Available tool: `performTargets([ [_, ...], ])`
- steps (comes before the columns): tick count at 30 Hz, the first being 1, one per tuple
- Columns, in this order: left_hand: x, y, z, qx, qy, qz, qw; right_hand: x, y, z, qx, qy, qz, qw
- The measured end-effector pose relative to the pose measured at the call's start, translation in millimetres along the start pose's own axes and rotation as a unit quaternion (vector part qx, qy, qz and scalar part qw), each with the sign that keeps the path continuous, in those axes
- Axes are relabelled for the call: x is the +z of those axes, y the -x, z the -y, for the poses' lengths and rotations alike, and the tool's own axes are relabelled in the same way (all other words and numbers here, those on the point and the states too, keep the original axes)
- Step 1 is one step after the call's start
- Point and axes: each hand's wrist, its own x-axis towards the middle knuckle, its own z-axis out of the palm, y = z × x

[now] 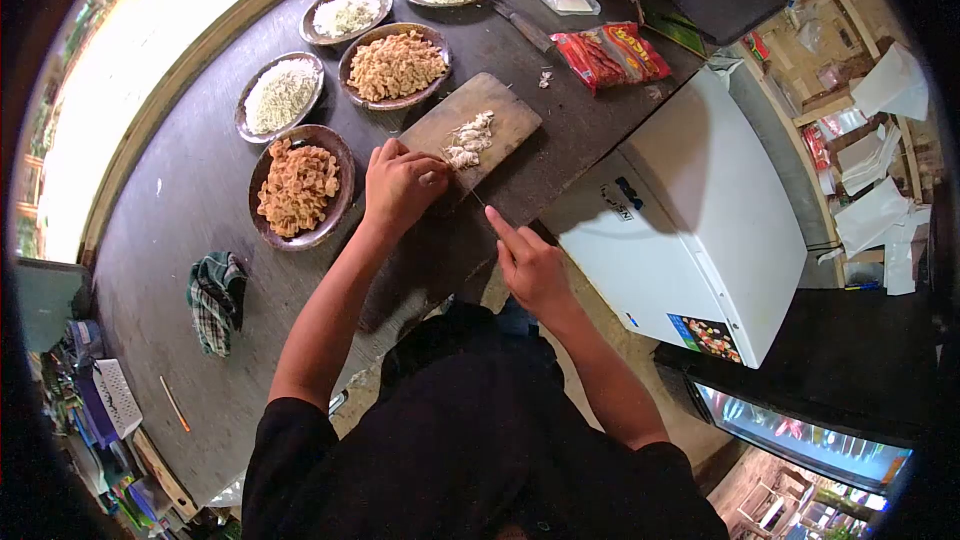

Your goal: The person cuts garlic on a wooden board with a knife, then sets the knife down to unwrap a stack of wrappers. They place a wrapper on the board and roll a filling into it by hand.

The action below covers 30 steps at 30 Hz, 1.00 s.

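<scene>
The person wears a black shirt (480, 460) that fills the lower middle of the frame. Its cloth is plain and dark, with no print or lettering to be made out in the dim light. The left sleeve (285, 430), at the lower left, is short and ends above the elbow in a straight hem. The right sleeve (660, 460), at the lower right, is cut the same way. Below the hems the left forearm (325, 310) and right forearm (600, 370) are bare. The left hand (400, 185) and right hand (530, 265), near the centre, are bare too, as are the fingers (503, 228). A darker fold at the chest may be part of the same shirt.
</scene>
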Motion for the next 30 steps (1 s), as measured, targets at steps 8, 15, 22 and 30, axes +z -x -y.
performTargets([
  [8, -5, -2, -4, -0.022, 0.002, 0.012, 1.0, 12, -19, 4, -0.008, 0.054, -0.002, 0.999],
  [15, -3, -2, -2, -0.021, -0.015, 0.016, 1.0, 2, -16, 3, -0.011, 0.019, -0.018, 1.0],
  [22, -3, -4, -2, -0.012, -0.014, 0.018, 1.0, 2, -5, 7, -0.015, 0.08, -0.001, 0.997],
  [30, -4, -3, -2, -0.014, -0.015, 0.006, 1.0, 18, -25, 3, -0.017, 0.073, -0.036, 0.997],
])
